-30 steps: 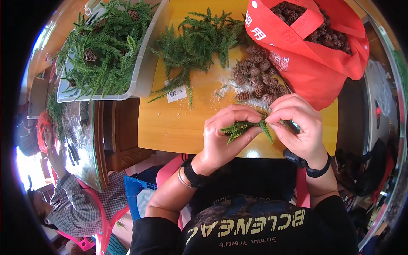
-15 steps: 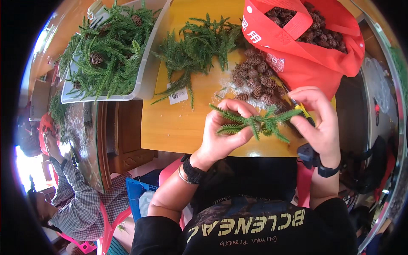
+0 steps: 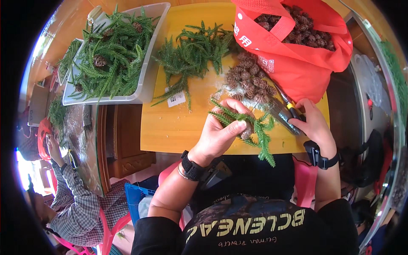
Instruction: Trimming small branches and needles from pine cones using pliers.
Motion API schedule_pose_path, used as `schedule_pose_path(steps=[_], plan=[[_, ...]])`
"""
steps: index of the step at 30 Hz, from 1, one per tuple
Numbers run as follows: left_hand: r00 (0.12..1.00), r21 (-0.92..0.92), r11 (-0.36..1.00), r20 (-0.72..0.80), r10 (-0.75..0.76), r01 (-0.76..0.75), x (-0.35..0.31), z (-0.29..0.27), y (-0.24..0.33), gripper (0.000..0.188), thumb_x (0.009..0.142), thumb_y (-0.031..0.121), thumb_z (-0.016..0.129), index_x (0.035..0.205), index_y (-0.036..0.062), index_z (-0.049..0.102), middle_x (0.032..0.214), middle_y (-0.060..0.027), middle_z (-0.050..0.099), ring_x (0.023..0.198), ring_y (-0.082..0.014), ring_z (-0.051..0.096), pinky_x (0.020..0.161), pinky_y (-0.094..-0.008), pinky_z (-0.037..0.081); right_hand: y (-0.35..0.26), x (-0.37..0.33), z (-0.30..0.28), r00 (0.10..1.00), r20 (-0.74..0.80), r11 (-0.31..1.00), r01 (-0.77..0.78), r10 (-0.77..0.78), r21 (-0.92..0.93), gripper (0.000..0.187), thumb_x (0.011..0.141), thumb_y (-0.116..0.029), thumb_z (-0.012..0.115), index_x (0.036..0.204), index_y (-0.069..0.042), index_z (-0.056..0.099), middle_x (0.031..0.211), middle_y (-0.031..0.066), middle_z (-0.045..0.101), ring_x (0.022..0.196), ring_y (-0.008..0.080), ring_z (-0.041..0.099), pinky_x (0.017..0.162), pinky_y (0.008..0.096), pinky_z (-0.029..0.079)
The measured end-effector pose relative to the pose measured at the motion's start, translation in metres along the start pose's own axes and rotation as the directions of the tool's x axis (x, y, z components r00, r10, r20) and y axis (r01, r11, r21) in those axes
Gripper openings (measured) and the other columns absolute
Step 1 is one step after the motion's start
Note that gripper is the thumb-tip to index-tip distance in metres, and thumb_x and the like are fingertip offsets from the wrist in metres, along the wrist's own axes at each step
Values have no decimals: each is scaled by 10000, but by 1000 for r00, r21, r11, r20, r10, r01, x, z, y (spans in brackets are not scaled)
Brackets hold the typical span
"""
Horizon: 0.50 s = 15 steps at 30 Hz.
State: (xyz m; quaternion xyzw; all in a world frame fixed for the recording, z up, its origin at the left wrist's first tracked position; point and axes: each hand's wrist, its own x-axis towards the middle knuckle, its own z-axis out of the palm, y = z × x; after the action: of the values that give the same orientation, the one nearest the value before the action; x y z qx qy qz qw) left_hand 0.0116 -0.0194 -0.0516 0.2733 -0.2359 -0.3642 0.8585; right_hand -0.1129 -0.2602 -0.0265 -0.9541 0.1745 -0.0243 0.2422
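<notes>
My left hand pinches a green artificial pine sprig above the table's near edge. A small brown pine cone sits against the sprig beside my thumb. At the right, my right hand has its thumb and fingers around the handle ends of yellow-and-black pliers, which lie on the table. The pliers' jaws point toward the red bag. Close to my right thumb lies a long, dark, glossy bundle; its kind is unclear. A heap of pine cones lies just beyond, over whitish crumbs.
A red bag full of pine cones stands at the far right of the yellow table. Loose green sprigs lie mid-table by a white label. At left are a clear bin of sprigs and a person in checked clothing.
My right hand has left the sprig and moved down right to the pliers' handles. The sprig now hangs tilted from my left hand, with the cone showing. The whole view has shifted slightly.
</notes>
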Motion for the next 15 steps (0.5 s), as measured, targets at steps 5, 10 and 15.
schedule_pose_path(steps=[5, 10, 15], plan=[[993, 43, 992, -4, -122, 122, -3, 1, 7, 341, 784, 208, 699, 1008, 53, 494, 934, -111, 569, 800, -175, 562, 682, -291, 467, 5, 0, 0, 999, 34, 994, 21, -25, 104, 330, 680, -98, 691, 930, -8, 495, 892, 143, 501, 809, 267, 526, 691, 336, 438], [979, 6, 979, 19, -204, 204, -5, -2, 10, 334, 790, 244, 688, 987, 47, 504, 886, -133, 580, 689, -160, 566, 566, -252, 456, 4, -8, -15, 999, -12, 998, 44, -44, 33, 218, 708, -72, 630, 870, 1, 503, 780, 88, 468, 701, 216, 496, 617, 284, 408], [976, 51, 975, -12, -216, 216, -5, -3, 11, 319, 786, 299, 680, 913, 56, 517, 770, -80, 544, 653, -133, 497, 527, -236, 401, -33, -28, -44, 996, 87, 879, -68, 30, 472, 143, 711, -76, 561, 688, -24, 429, 745, 72, 588, 617, 41, 405, 534, 219, 323]])
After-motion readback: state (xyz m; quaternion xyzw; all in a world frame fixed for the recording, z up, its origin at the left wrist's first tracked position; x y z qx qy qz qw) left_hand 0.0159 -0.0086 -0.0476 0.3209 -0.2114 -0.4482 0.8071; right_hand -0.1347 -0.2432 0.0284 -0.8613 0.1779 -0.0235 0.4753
